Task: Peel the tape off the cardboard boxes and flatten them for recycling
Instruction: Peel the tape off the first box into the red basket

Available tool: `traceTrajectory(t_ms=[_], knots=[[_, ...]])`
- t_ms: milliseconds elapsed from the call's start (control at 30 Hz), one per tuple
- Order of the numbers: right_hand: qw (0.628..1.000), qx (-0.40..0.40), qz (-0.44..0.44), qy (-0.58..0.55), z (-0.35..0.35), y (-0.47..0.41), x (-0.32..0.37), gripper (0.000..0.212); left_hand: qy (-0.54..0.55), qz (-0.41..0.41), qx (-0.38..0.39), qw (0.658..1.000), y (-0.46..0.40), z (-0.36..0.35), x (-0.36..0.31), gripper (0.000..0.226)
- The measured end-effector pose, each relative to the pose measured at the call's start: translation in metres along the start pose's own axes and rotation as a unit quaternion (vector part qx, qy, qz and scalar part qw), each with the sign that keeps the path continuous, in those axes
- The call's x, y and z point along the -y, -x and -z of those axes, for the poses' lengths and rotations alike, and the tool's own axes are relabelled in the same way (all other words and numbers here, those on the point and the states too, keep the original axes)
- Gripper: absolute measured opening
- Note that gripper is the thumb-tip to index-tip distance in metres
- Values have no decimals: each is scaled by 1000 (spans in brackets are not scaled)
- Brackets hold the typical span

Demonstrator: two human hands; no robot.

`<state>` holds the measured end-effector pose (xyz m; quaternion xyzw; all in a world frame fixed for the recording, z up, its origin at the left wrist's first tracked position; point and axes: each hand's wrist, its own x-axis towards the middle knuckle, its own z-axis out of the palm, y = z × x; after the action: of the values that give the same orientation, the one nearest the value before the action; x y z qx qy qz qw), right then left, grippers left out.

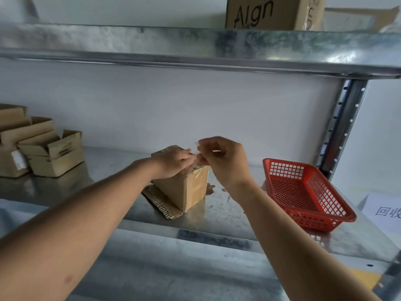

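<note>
A small brown cardboard box (186, 190) stands on the metal shelf (217, 222), on top of a flattened piece of corrugated cardboard (160, 204). My left hand (173, 161) lies flat on the box's top and presses it down. My right hand (223, 159) is just right of it, above the box's top edge, with thumb and fingers pinched on a strip of clear tape (198, 165) that rises from the box. Shiny tape also shows on the box's right face.
A red plastic basket (308, 194) sits to the right on the shelf. Several open cardboard boxes (50, 155) are stacked at the left. A box printed "Algn" (271, 14) stands on the upper shelf. A white paper sign (384, 209) lies far right.
</note>
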<state>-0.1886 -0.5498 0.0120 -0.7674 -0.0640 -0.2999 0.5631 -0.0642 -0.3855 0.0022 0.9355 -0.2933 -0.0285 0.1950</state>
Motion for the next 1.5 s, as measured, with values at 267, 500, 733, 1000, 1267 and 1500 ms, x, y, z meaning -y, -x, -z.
traceTrajectory(t_ms=[267,500,733,1000,1267,1500], knots=[[966,139,-56,211,-1,11,-15,27,1,-23,6,1000,-1,-2,-3,41],[891,92,179,407,-10,19,-24,15,-16,-9,12,1000,1,-1,-8,44],[916,131,158,345,-4,15,-10,14,-20,-1,-1,1000,-4,-2,-6,43],[982,126,32,137,-14,22,-18,9,9,5,-19,1000,-4,-4,-7,37],[996,81,-40,-23,-21,13,-30,37,13,-53,-28,998,0,-9,-2,30],[987,51,56,141,-23,11,-35,17,83,-1,-8,997,1,-2,-9,36]])
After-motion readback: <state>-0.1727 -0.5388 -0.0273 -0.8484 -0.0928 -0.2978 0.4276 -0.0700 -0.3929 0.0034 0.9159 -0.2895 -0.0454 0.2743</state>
